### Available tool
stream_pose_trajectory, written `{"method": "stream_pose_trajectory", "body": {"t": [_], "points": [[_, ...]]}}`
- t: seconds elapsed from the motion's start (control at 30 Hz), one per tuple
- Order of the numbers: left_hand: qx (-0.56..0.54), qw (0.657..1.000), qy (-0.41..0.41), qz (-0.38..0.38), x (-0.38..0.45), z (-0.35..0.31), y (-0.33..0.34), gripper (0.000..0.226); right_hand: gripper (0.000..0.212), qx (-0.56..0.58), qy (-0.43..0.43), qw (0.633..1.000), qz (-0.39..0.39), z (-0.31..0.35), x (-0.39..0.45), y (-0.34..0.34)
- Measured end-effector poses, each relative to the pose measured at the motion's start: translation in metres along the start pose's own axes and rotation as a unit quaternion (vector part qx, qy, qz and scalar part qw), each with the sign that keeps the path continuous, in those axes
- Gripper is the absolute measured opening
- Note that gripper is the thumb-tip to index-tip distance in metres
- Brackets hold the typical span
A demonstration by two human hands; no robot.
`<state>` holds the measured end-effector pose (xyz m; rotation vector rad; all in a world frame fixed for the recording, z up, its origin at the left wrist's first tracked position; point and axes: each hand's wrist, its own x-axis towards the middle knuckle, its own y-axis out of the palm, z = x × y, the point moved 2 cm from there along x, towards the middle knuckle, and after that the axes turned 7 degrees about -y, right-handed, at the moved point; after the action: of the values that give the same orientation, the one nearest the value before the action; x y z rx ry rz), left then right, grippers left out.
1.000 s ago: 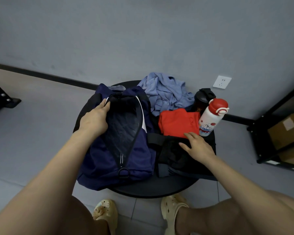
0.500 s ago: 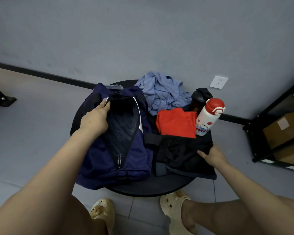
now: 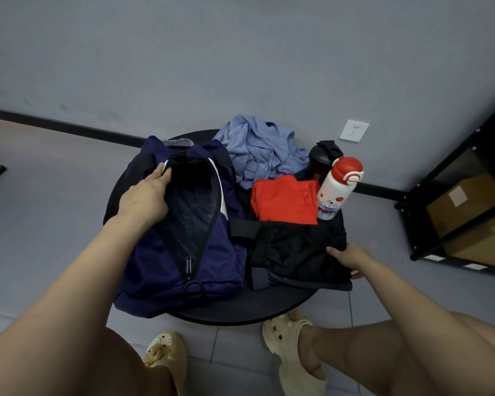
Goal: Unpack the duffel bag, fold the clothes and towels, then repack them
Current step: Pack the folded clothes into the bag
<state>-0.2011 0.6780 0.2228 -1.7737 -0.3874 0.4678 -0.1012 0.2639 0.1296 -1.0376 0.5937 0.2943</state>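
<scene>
A navy duffel bag (image 3: pixel 212 252) lies unzipped on the left of a round black table (image 3: pixel 240 310). My left hand (image 3: pixel 146 195) grips the left edge of its opening and holds it apart. To the right lies a folded black garment (image 3: pixel 295 252). My right hand (image 3: pixel 352 257) grips its right edge, thumb on top and fingers hidden under the cloth. Behind it sits a folded red garment (image 3: pixel 283 201). A crumpled light-blue cloth (image 3: pixel 257 152) lies at the back of the table.
A white bottle with a red cap (image 3: pixel 337 187) and a black bottle (image 3: pixel 322 160) stand at the table's right rear. A black metal shelf with cardboard boxes (image 3: pixel 469 207) stands at the right. My knees and sandalled feet are under the table's near edge.
My right hand slid from the top of the black garment near the red one to the garment's right edge and took hold of it. My left hand stayed on the bag's opening.
</scene>
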Motion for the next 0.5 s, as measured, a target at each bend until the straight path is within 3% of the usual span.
{"method": "stream_pose_trajectory", "body": {"t": [0.1,0.2,0.37,0.5], "points": [[0.001,1.000,0.002,0.000,-0.001,-0.001,0.000,0.088,0.071,-0.023,0.045,0.998,0.048,-0.002,-0.010,0.002],[0.003,1.000,0.003,-0.001,-0.001,-0.002,0.000,0.089,0.076,0.045,0.073,0.994,0.065,-0.004,-0.014,0.005],[0.008,1.000,0.004,0.003,-0.001,-0.005,0.000,0.088,0.043,0.190,0.032,0.981,-0.004,0.001,-0.014,-0.001],[0.010,1.000,0.004,0.002,-0.002,-0.006,0.000,0.087,0.036,0.305,0.067,0.950,0.030,0.003,-0.021,-0.005]]}}
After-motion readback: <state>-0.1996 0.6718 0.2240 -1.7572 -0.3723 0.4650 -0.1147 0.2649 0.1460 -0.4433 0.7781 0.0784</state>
